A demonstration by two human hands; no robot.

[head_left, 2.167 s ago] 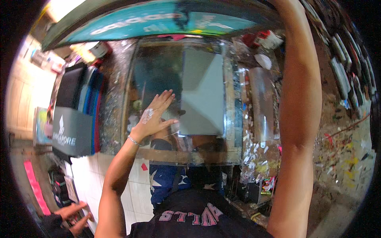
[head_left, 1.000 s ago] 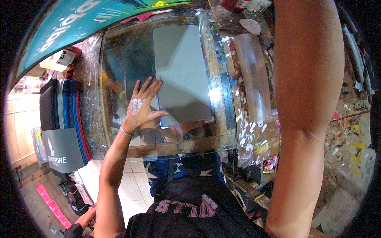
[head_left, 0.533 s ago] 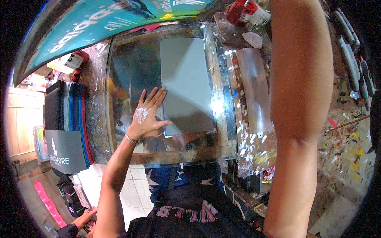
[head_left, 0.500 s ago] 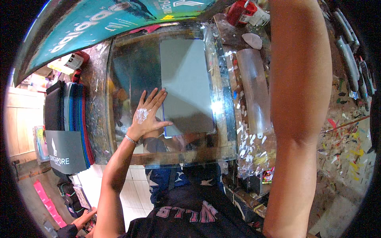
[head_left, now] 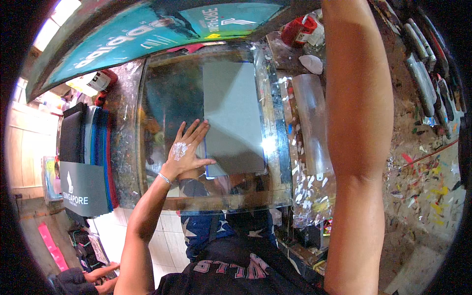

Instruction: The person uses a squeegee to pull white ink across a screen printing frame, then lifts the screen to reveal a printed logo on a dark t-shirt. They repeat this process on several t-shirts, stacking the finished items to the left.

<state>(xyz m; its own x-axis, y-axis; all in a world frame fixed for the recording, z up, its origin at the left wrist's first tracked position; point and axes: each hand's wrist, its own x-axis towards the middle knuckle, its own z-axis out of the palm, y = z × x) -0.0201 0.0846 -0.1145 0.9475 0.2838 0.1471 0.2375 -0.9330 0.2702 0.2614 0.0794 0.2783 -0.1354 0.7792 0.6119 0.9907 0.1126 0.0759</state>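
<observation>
My left hand (head_left: pixel 189 150) lies open and spread on a glass plate (head_left: pixel 167 98), with fingertips and thumb at the left edge of a flat grey sheet (head_left: pixel 231 93). It has white smears on its back. My right arm reaches up along the right side past the top edge, so that hand is out of sight. A turquoise screen in a dark frame (head_left: pixel 128 39) is raised above the plate's far side. A long translucent squeegee-like strip (head_left: pixel 309 123) lies right of the plate.
Stacked coloured folders (head_left: pixel 88 132) sit left. Red containers (head_left: pixel 295 32) (head_left: pixel 105 78) flank the screen. A white lump (head_left: pixel 310 64) lies back right, squeegee-like tools (head_left: pixel 420 73) far right. Another person's hand (head_left: pixel 101 273) shows low left, near pink strips (head_left: pixel 51 246).
The view has shifted several times. My left hand's fingertips have moved slightly right onto the sheet's edge since the earliest frame. My right arm stays raised.
</observation>
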